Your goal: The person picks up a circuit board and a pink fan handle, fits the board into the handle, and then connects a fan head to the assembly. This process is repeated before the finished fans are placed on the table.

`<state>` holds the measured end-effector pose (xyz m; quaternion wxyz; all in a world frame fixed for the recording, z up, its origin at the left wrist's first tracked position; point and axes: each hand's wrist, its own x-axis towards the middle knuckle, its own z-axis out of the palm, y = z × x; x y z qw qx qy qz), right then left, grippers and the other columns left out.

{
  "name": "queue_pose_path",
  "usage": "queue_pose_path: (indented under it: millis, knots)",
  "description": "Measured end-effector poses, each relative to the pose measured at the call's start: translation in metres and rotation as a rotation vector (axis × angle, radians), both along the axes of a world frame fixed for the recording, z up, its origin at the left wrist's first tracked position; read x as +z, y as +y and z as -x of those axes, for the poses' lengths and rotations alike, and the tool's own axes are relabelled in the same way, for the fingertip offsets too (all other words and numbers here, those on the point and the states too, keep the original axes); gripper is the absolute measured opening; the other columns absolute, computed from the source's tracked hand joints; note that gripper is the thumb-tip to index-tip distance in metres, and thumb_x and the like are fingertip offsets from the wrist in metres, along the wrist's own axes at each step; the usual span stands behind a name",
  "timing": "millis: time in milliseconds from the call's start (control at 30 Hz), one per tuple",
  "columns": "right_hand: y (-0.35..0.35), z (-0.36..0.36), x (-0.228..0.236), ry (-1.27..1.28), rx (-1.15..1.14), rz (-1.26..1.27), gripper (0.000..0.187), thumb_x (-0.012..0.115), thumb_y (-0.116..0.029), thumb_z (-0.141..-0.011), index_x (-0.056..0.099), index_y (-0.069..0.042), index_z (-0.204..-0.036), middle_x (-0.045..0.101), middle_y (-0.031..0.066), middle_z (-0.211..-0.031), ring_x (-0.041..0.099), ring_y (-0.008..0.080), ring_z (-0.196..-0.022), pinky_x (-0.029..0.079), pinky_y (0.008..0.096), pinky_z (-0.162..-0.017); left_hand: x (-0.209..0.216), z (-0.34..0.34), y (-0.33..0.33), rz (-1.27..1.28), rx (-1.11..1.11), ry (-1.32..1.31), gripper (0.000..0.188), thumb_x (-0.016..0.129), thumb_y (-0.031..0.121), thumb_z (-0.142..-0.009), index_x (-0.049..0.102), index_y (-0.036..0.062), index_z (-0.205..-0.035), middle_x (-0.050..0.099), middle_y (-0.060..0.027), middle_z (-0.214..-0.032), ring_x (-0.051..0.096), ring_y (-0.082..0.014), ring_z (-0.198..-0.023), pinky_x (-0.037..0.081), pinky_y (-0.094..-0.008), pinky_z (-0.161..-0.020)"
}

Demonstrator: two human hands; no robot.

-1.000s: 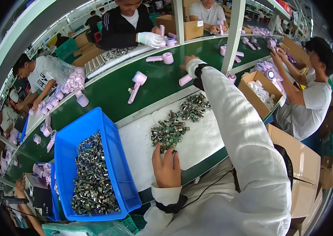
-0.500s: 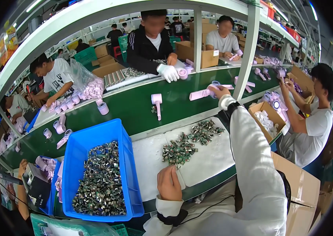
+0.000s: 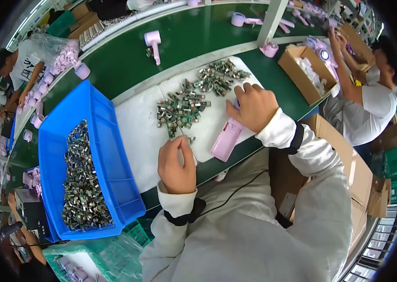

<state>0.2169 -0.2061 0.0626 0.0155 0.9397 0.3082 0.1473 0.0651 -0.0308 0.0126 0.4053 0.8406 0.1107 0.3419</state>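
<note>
My right hand (image 3: 256,109) is wrapped round one end of a pink plastic housing (image 3: 225,142), a long, hollow handle shape that tilts down toward me over the mat's right edge. Its upper end is mostly hidden under the fingers. My left hand (image 3: 177,164) is closed in a pinch at the mat's near edge; what the fingertips hold, if anything, cannot be made out. Just beyond them lies a pile of small green circuit boards (image 3: 183,109) with metal parts, spread over the white foam mat (image 3: 137,123).
Left of the mat stands a blue bin (image 3: 118,162) full of similar boards. Beyond runs a green conveyor belt (image 3: 123,61) carrying a pink round-headed piece (image 3: 153,40). An open cardboard box (image 3: 299,77) sits at right, near a seated co-worker (image 3: 377,94).
My right hand has come back from the belt to the mat with a pink housing. My left hand stays pinched beside the boards. The view has tilted down.
</note>
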Motion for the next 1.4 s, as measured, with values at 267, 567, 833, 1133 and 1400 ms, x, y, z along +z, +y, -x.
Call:
queue_pose_path:
  millis: [267, 567, 833, 1133, 1400]
  knots:
    - [-0.026, 0.044, 0.036, 0.016, 0.173, -0.312, 0.022, 0.070, -0.026, -0.085, 0.072, -0.011, -0.100, 0.067, 0.0082, -0.075, 0.067, 0.0284, -0.066, 0.053, 0.0370, -0.059, -0.001, 0.008, -0.010, -0.159, -0.127, -0.017, 0.013, 0.065, 0.004, -0.089, 0.065, 0.0008, -0.102, 0.066, -0.0148, -0.095, 0.061, -0.0359, -0.090, 0.049, -0.0431, -0.080]
    - [-0.028, 0.035, -0.008, 0.255, 0.427, -0.262, 0.019, 0.069, -0.019, -0.086, 0.071, -0.010, -0.102, 0.070, 0.0091, -0.079, 0.068, 0.0288, -0.069, 0.054, 0.0380, -0.063, 0.015, 0.012, -0.006, -0.388, -0.286, 0.147, 0.020, 0.071, 0.004, -0.084, 0.063, 0.0004, -0.101, 0.064, -0.0164, -0.103, 0.059, -0.0343, -0.096, 0.050, -0.0426, -0.081]
    - [-0.016, 0.032, -0.023, 0.503, 0.752, -0.687, 0.015, 0.067, -0.015, -0.089, 0.071, -0.009, -0.102, 0.071, 0.0113, -0.083, 0.069, 0.0281, -0.073, 0.056, 0.0362, -0.065, 0.025, 0.005, -0.006, 0.107, -0.263, 0.269, 0.019, 0.073, 0.002, -0.087, 0.059, 0.0003, -0.100, 0.065, -0.0132, -0.100, 0.065, -0.0221, -0.084, 0.053, -0.0310, -0.075]
    - [-0.006, 0.051, -0.026, 0.639, 0.419, -0.728, 0.016, 0.073, -0.012, -0.086, 0.074, -0.004, -0.099, 0.071, 0.0117, -0.076, 0.069, 0.0237, -0.064, 0.055, 0.0323, -0.060, 0.008, 0.018, -0.021, 0.670, -0.416, 0.193, 0.023, 0.069, -0.002, -0.091, 0.055, -0.0016, -0.109, 0.066, -0.0102, -0.101, 0.065, -0.0117, -0.088, 0.054, -0.0250, -0.076]
    - [-0.008, 0.043, -0.037, 0.523, 0.544, -0.741, 0.018, 0.075, -0.008, -0.082, 0.075, -0.005, -0.099, 0.068, 0.0088, -0.068, 0.066, 0.0200, -0.057, 0.052, 0.0300, -0.055, 0.009, 0.007, -0.014, 0.754, -0.387, 0.163, 0.028, 0.063, -0.003, -0.095, 0.054, -0.0030, -0.121, 0.065, -0.0110, -0.110, 0.066, -0.0144, -0.096, 0.053, -0.0265, -0.085]
